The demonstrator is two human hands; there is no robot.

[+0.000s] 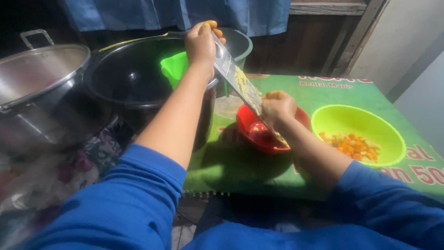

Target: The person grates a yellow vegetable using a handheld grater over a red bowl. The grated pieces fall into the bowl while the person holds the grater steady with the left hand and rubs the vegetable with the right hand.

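Steeply, grater [240,83] slants down-right into red bowl [259,134].

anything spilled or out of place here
Nothing stands out. The left hand props the grater tilted over the red bowl while the right hand presses food against it. Shreds cling to the grater; none visible on the green mat.

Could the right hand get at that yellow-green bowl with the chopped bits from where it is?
Probably yes: the right hand is over the red bowl, and the green bowl sits just beside it, nothing between.
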